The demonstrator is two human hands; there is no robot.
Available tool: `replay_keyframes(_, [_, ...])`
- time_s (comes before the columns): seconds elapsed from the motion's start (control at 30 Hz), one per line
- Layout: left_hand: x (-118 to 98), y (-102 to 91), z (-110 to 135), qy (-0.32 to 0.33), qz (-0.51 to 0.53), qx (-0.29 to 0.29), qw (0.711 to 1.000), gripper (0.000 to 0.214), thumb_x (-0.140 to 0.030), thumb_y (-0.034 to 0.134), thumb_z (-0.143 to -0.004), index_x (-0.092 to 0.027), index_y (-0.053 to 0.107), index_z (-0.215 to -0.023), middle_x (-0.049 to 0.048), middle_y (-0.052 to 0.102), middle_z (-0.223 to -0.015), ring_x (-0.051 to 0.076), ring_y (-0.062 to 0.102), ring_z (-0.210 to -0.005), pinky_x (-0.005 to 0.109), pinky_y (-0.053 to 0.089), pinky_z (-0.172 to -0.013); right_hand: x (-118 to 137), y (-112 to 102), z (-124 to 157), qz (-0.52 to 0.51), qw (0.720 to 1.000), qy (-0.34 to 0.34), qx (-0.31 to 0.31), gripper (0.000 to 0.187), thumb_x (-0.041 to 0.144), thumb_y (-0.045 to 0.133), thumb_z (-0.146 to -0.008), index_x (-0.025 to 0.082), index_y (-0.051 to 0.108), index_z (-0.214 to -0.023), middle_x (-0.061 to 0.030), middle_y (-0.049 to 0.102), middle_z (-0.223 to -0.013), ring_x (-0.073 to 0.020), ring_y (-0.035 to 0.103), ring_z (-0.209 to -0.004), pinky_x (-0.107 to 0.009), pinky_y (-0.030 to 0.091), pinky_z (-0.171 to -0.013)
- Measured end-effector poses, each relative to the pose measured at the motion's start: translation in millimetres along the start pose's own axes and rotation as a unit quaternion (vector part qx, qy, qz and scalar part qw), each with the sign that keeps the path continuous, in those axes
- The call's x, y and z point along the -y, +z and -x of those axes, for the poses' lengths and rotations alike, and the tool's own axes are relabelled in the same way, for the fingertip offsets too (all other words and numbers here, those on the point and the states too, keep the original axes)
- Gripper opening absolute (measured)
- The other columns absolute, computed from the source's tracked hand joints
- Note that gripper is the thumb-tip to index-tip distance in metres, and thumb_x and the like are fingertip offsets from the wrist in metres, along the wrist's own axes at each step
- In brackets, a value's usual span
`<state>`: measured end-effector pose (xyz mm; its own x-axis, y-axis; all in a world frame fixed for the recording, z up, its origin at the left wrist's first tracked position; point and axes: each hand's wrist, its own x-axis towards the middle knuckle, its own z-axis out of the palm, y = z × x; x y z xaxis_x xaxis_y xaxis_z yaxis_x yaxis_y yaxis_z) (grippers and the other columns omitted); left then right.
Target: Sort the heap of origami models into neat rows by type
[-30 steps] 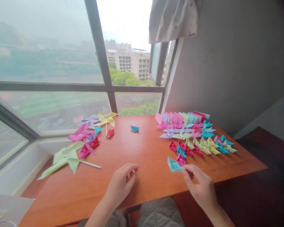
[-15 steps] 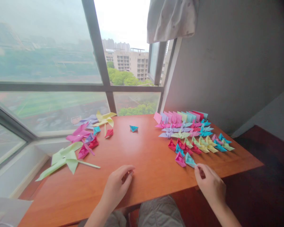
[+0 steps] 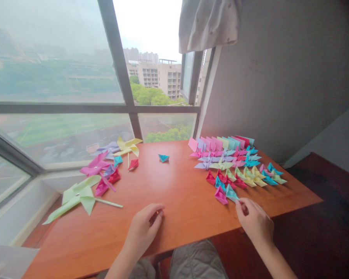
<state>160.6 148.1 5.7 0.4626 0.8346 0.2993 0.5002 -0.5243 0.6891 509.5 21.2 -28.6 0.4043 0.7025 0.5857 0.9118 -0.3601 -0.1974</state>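
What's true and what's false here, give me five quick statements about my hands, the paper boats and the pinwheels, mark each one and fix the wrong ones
1. Your right hand touches a light blue boat. True.
2. Your left hand holds a red boat. False: nothing shows in it.
3. The bright pink boat beside the light blue boat is on its right. False: it is on its left.
4. A pale green pinwheel lies toward the left of the table. True.
5. One blue boat sits apart from the others, near the table's far edge. True.
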Motion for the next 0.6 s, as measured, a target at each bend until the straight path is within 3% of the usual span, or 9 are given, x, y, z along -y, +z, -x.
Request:
replay_keyframes(0.17, [0.1,0.4,0.4,-0.012,0.004,0.003,1.000,0.019,-0.025,0.053,-0.088,-0.022,0.071,-0.092,0.0061,0.075,-0.083,0.019,0.068,-0.067,0.027,0.054,-0.063,1.1,-11.0,-1.2,-0.024,0.999,0.010,-0.019,0.034,0.045,0.047,-0.093,0.020,0.068,-0.084,-0.0067,0.070,-0.076,-0.0173,0.064,-0.066,-0.026,0.040,-0.058])
replay_keyframes(0.27, [-1.5,0.2,-0.6,-0.013,0.012,0.007,1.000,0.019,-0.024,0.053,-0.088,-0.021,0.071,-0.093,0.0059,0.075,-0.083,0.018,0.067,-0.067,0.027,0.054,-0.064,11.6,-18.9,-3.2,-0.082,0.996,-0.017,-0.032,0.031,0.040,0.047,-0.095,0.020,0.066,-0.082,-0.0063,0.069,-0.075,-0.0164,0.063,-0.065,-0.026,0.044,-0.064])
replay_keyframes(0.47, [1.8,-5.2,-13.0,-0.034,0.034,-0.012,0.999,0.021,-0.024,0.050,-0.089,-0.020,0.070,-0.093,0.0043,0.074,-0.082,0.016,0.066,-0.064,0.024,0.050,-0.058,66.9,-14.8,-3.9,-0.255,0.954,-0.147,0.053,0.020,0.027,0.048,-0.096,0.021,0.061,-0.083,-0.0027,0.063,-0.071,-0.0146,0.058,-0.064,-0.026,0.043,-0.065])
replay_keyframes(0.6, [17.1,-30.2,-29.6,-0.063,-0.055,-0.059,0.995,0.023,-0.027,0.049,-0.089,-0.019,0.069,-0.097,0.0046,0.074,-0.085,0.017,0.067,-0.067,0.026,0.051,-0.062,105.6,-0.2,-4.9,-0.284,0.929,-0.209,0.111,0.019,0.023,0.046,-0.096,0.020,0.060,-0.083,-0.0009,0.059,-0.069,-0.0133,0.056,-0.063,-0.026,0.040,-0.064])
